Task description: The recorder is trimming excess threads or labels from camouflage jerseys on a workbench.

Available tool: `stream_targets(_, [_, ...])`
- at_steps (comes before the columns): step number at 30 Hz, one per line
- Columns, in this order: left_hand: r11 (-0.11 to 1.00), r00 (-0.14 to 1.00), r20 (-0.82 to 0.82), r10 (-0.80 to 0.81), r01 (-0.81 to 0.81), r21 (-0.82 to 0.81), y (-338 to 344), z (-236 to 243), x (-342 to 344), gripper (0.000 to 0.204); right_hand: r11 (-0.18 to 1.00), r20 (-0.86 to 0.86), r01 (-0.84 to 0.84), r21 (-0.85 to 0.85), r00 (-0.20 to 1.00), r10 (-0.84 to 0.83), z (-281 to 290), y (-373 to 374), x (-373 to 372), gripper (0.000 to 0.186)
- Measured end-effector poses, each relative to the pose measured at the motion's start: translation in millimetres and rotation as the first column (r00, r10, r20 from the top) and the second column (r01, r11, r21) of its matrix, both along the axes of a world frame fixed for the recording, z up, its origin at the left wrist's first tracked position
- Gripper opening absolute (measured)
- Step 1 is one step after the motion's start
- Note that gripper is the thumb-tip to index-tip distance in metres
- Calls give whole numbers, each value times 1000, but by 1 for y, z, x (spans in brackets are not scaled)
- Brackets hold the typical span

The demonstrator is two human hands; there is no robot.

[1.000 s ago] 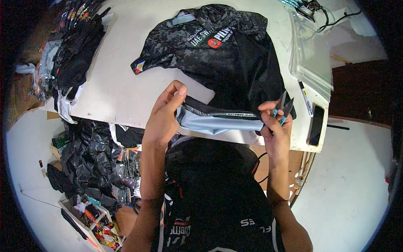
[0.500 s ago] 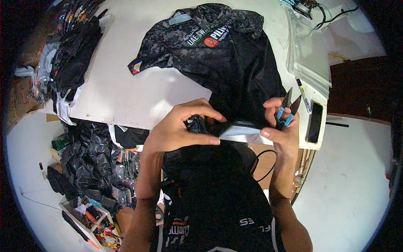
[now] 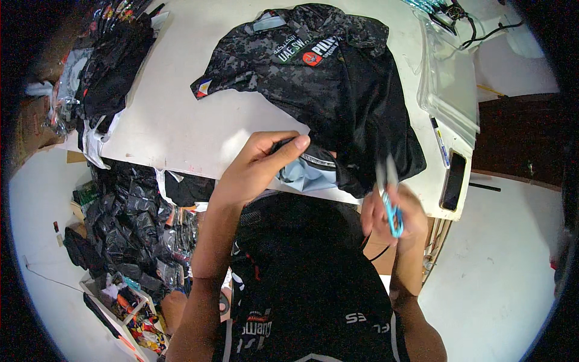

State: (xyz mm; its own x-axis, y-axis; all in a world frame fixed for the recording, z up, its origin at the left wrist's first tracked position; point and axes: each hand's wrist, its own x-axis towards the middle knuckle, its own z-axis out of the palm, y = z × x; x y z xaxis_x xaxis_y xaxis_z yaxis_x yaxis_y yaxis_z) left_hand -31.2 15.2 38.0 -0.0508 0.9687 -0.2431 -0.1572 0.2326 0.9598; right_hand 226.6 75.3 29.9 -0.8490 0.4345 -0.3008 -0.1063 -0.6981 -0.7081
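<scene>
Head view: left hand point(image 3: 259, 166) pinches shirt point(image 3: 350, 102), right hand point(image 3: 405, 212) holds scissors point(image 3: 393, 218)

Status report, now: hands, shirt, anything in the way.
Left hand pinching shirt, pale inside showing. Right hand holding scissors, blurred. Phone and marker on table, right of shirt, not touching it.

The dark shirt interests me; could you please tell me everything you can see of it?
The dark shirt looks like soft fabric, grey-black camouflage above and plain black below, with pale lettering, a round red emblem and a small flag on one sleeve. It lies spread on the white table, collar away from the person. The left hand grips its gathered near edge, where pale blue fabric shows. Whether the blurred scissors touch it is unclear.
</scene>
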Motion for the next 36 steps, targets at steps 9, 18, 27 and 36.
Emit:
stream_targets(9, [985, 952, 252, 175, -168, -50, 6, -2, 8, 24, 920, 287, -7, 391, 951, -115, 19, -16, -4, 37])
stream_targets(18, [994, 864, 504, 13, 44, -101, 10, 9, 14, 25, 173, 114, -17, 985, 811, -574, 36, -14, -38, 43])
stream_targets(27, [984, 895, 436, -97, 151, -91, 10, 23, 16, 27, -169, -25, -78, 983, 845, -534, 40, -2, -32, 40])
stream_targets(36, [986, 931, 349, -102, 141, -87, 8, 23, 17, 26, -352, -159, -25, 936, 860, -485, 42, 2, -32, 39])
